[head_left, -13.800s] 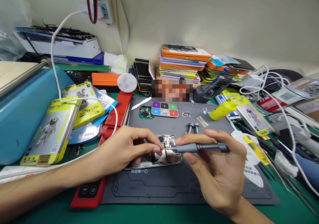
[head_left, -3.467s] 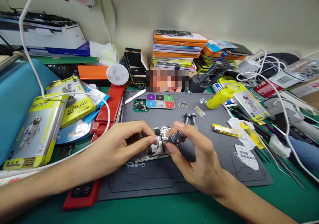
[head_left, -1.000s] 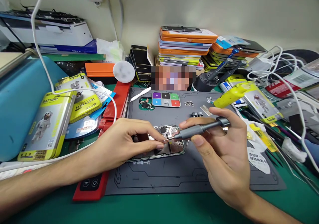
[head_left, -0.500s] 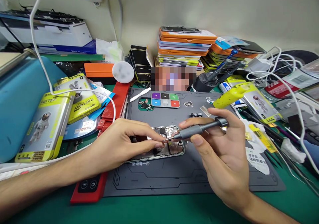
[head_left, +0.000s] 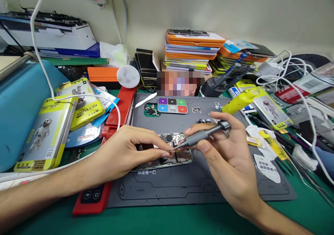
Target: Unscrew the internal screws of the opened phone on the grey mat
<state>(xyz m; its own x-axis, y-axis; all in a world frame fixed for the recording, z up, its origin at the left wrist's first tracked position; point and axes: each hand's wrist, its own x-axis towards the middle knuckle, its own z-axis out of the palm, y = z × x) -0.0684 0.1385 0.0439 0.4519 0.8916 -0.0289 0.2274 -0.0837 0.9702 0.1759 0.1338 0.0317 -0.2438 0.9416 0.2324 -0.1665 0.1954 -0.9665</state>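
A grey precision screwdriver point(head_left: 202, 136) slants down to the left in my right hand point(head_left: 229, 158); its cap rests against my index finger and its shaft lies by the other fingertips. My left hand point(head_left: 135, 146) is closed in a pinch right at the screwdriver's tip, and whatever is between thumb and forefinger is too small to make out. Below both hands lies an opened phone point(head_left: 184, 157), its internal boards exposed and its left part covered by my left hand. All of this is over a dark grey work mat point(head_left: 167, 189).
Behind the phone sit a coloured-square magnetic tray point(head_left: 172, 105), small metal parts point(head_left: 196, 110) and a white stick point(head_left: 146, 100). Battery boxes point(head_left: 43, 134) crowd the left, beside a red lamp-like bar point(head_left: 122, 106). A yellow bottle point(head_left: 238, 101), tool holder point(head_left: 214, 86) and cables stand right.
My right hand has shifted slightly left and the screwdriver with it, its cap end moving left toward the phone. My left hand keeps its pinch at the tip, almost unmoved.
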